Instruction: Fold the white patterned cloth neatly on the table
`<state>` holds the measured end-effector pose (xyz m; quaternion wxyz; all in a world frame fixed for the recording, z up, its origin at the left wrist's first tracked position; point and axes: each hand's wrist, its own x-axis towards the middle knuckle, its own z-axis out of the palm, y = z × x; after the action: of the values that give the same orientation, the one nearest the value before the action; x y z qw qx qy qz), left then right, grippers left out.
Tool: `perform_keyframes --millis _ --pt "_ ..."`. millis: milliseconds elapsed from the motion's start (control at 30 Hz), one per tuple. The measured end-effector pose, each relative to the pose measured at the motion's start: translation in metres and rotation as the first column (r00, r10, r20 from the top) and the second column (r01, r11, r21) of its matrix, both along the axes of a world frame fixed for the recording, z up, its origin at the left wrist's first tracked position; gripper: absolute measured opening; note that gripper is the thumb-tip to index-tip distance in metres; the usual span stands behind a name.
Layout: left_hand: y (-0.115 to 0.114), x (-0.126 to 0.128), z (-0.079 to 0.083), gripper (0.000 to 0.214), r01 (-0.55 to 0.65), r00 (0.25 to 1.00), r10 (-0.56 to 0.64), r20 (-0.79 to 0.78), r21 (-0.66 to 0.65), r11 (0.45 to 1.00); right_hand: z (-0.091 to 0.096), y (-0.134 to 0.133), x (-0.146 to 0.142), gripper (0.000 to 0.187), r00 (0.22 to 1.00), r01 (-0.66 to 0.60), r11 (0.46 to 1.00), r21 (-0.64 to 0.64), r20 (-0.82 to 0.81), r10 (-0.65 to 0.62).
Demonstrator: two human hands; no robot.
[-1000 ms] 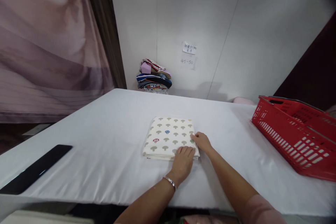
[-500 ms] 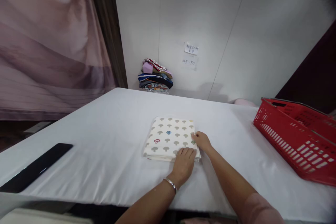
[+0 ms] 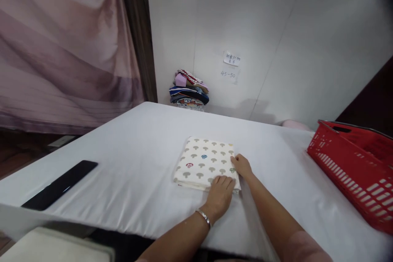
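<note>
A folded cream cloth (image 3: 204,160) printed with small mushrooms lies flat in the middle of the white table (image 3: 129,163). My left hand (image 3: 221,193), with a silver bracelet on the wrist, rests on the cloth's near right corner, its fingers curled over the edge. Just beyond it my right hand (image 3: 242,165) touches the cloth's right edge, fingers bent onto the fabric. Whether either hand grips the edge or only presses on it does not show.
A red plastic basket (image 3: 356,168) stands at the table's right side. A long flat black object (image 3: 59,185) lies near the left front edge. A stack of folded clothes (image 3: 188,91) sits behind the table by the white wall. A pink curtain (image 3: 61,45) hangs at left.
The view has swung a little to the left, so everything sits further right in the picture. Both hands stay on the cloth's near right corner.
</note>
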<state>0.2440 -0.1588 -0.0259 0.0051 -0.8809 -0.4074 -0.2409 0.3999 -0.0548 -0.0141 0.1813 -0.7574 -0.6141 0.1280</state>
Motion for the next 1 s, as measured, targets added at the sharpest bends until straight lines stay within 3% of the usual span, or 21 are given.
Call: perform_keyframes --millis 133,233,300,367,400,467,533,600,667,800,900,1000 --pt "-0.011 -0.003 0.013 0.034 0.033 0.999 -0.030 0.041 -0.062 0.998 -0.002 0.004 0.006 0.045 1.000 -0.008 0.999 -0.044 0.006 0.008" --pt "-0.015 -0.015 0.026 0.042 0.032 0.992 -0.021 0.123 -0.091 0.995 -0.001 0.005 0.008 0.043 0.999 -0.051 0.996 -0.078 0.014 0.052" --pt "-0.010 -0.034 0.033 0.040 -0.047 0.980 0.065 0.187 -0.098 0.994 0.000 0.003 0.007 0.043 0.997 -0.079 0.992 -0.100 0.017 0.081" --pt "0.002 -0.061 0.036 0.033 -0.225 0.942 0.246 0.230 -0.114 0.968 0.001 0.001 0.005 0.045 0.995 -0.093 0.989 -0.113 0.022 0.096" --pt "0.010 -0.076 0.037 0.033 -0.353 0.896 0.376 0.236 -0.136 0.926 0.002 0.000 0.003 0.047 0.995 -0.091 0.989 -0.118 0.030 0.096" --pt "0.025 -0.105 0.036 0.040 -0.587 0.752 0.630 0.195 -0.238 0.774 0.003 -0.002 0.001 0.049 0.994 -0.084 0.989 -0.122 0.054 0.092" --pt "0.037 -0.126 0.032 0.048 -0.655 0.654 0.747 0.118 -0.405 0.637 0.003 -0.002 -0.002 0.049 0.993 -0.080 0.990 -0.118 0.073 0.089" --pt "0.046 -0.137 0.028 0.055 -0.625 0.630 0.774 0.067 -0.548 0.556 0.003 -0.002 -0.003 0.047 0.993 -0.084 0.991 -0.105 0.072 0.092" --pt "0.054 -0.143 0.028 0.053 -0.565 0.657 0.751 0.071 -0.612 0.553 0.003 -0.002 -0.005 0.046 0.994 -0.087 0.992 -0.092 0.063 0.093" --pt "0.079 -0.160 0.042 0.043 -0.504 0.718 0.684 0.131 -0.580 0.640 0.001 -0.011 -0.020 0.043 0.992 -0.121 0.991 -0.063 0.024 0.123" --pt "0.101 -0.183 0.056 0.039 -0.594 0.694 0.716 0.078 -0.499 0.631 -0.001 -0.024 -0.038 0.040 0.983 -0.182 0.982 -0.046 -0.025 0.181" --pt "0.108 -0.195 0.062 0.034 -0.661 0.677 0.736 0.000 -0.442 0.607 -0.001 -0.034 -0.048 0.039 0.968 -0.230 0.972 -0.045 -0.112 0.224"
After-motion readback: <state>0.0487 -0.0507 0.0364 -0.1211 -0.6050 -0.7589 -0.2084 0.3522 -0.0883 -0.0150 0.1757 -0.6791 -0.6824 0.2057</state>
